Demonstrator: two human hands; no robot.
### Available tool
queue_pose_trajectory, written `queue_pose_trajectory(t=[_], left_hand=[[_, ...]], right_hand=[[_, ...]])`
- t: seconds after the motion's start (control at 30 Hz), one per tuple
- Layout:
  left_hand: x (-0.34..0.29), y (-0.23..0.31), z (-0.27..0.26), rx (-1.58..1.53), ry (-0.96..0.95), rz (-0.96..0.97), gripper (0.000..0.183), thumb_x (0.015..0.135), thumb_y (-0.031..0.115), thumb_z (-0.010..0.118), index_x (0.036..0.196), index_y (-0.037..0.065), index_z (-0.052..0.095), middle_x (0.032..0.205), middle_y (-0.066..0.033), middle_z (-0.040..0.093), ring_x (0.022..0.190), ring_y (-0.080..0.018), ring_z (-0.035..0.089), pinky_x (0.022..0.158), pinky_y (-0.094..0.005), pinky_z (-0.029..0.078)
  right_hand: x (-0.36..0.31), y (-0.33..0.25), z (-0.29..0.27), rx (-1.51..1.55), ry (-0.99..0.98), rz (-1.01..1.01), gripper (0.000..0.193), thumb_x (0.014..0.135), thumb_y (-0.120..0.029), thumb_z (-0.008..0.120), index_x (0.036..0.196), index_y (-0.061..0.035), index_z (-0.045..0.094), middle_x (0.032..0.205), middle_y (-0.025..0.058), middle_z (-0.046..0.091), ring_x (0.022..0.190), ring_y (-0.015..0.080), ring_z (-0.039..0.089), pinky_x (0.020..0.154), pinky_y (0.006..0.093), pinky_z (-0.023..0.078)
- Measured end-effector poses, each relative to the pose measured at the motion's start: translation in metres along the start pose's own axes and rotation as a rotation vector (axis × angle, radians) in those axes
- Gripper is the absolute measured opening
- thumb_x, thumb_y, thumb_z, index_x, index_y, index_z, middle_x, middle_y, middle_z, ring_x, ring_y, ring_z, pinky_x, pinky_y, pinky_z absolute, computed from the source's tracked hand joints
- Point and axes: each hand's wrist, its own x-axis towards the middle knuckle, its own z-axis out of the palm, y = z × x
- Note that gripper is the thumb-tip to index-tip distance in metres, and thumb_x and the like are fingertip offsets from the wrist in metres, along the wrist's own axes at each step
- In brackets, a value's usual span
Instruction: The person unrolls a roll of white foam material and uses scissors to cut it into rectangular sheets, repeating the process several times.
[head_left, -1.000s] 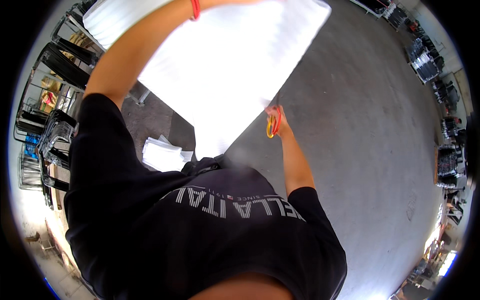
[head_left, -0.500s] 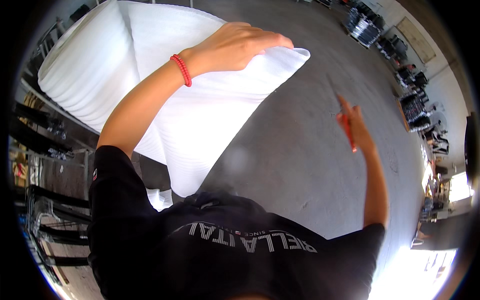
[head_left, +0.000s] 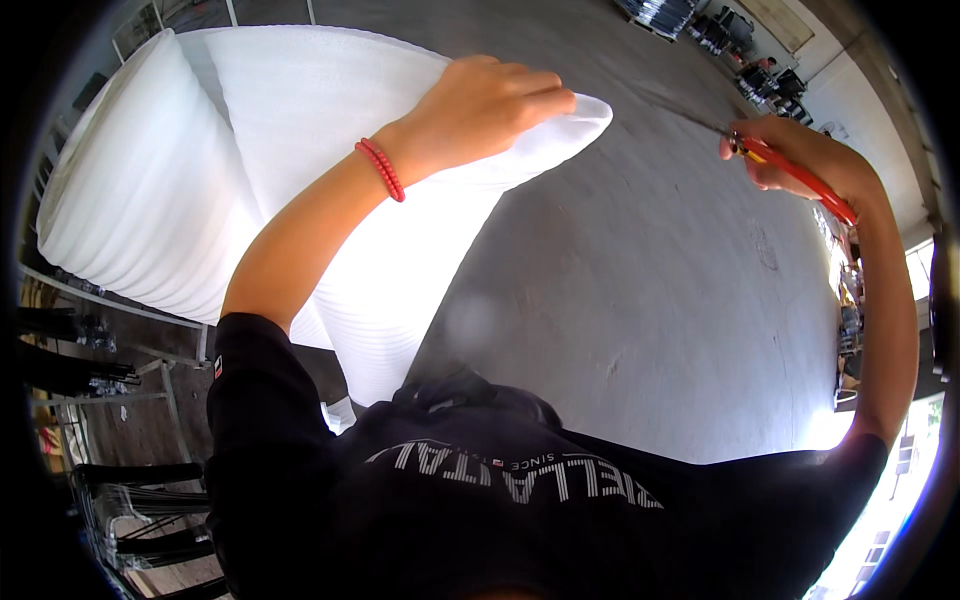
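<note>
A big roll of white foam sheet lies at the left, with a loose flap spread to the right and hanging toward my body. My left hand, a red bead bracelet at its wrist, is closed on the folded upper edge of the white foam sheet, near its right corner. Away to the right, my right hand grips a red-handled tool with a long, thin, dark blade-like end pointing left. That end is blurred, and its exact kind cannot be made out. The tool is apart from the foam.
Metal racks with black padded parts stand at the left below the roll. Grey floor stretches to the right. Stacked goods and dark items line the far right wall.
My right hand has swung up and outward to the right with the red-handled tool. My left hand stays on the foam edge, and the roll sits slightly farther left in view.
</note>
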Motion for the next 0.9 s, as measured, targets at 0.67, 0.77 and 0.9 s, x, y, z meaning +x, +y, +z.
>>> queue_pose_trajectory(t=[0.67, 0.77, 0.9], left_hand=[[-0.003, 0.016, -0.008, 0.04, 0.031, 0.123, 0.019, 0.064, -0.002, 0.057, 0.074, 0.014, 0.056, 0.071, 0.0062, 0.053, 0.057, -0.0095, 0.053, 0.048, -0.0226, 0.039], [-0.009, 0.008, -0.007, 0.041, 0.115, 0.137, 0.016, 0.068, 0.001, 0.056, 0.076, 0.015, 0.056, 0.065, 0.0044, 0.046, 0.053, -0.0096, 0.049, 0.047, -0.0232, 0.038], [-0.006, 0.007, -0.016, -0.007, 0.132, 0.121, 0.014, 0.068, 0.002, 0.057, 0.075, 0.014, 0.055, 0.066, 0.0041, 0.048, 0.053, -0.0105, 0.05, 0.047, -0.0236, 0.038]], right_hand=[[0.037, -0.105, -0.042, -0.561, -0.358, 0.188, 0.017, 0.062, -0.011, 0.057, 0.077, -0.0051, 0.059, 0.06, 0.0043, 0.057, 0.053, 0.0141, 0.054, 0.05, 0.0305, 0.043], [0.037, -0.106, -0.045, -0.574, -0.387, 0.202, 0.016, 0.062, -0.011, 0.057, 0.076, -0.005, 0.059, 0.06, 0.0043, 0.057, 0.052, 0.0141, 0.054, 0.05, 0.0305, 0.043], [0.041, -0.112, -0.048, -0.588, -0.418, 0.201, 0.016, 0.062, -0.011, 0.057, 0.076, -0.0049, 0.059, 0.06, 0.0043, 0.057, 0.052, 0.0141, 0.054, 0.05, 0.0305, 0.043]])
